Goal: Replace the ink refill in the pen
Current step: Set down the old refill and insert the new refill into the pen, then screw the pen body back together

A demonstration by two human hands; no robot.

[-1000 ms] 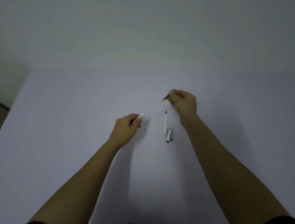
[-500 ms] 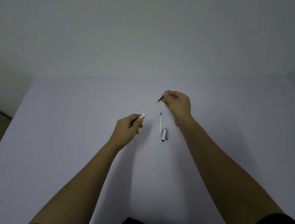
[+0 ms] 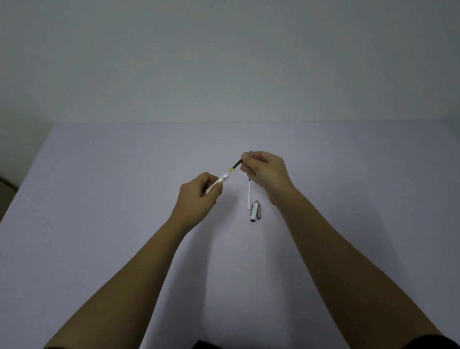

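My left hand [image 3: 200,195] grips a white pen barrel [image 3: 218,183] whose open end points up and to the right. My right hand [image 3: 266,171] pinches a thin ink refill [image 3: 236,164] near its tip; the refill's far end sits inside the barrel mouth, and only its black and yellow section shows between the hands. A second white refill [image 3: 249,196] lies on the table below my right hand. Next to it lies the white and grey pen cap [image 3: 255,211].
The work takes place over a pale lilac table [image 3: 115,212] set against a plain wall. The table's left edge runs diagonally at the far left, with a darker floor beyond it.
The refill in my right hand, first held apart from the barrel, has slid most of the way into it. The two hands have come closer together.
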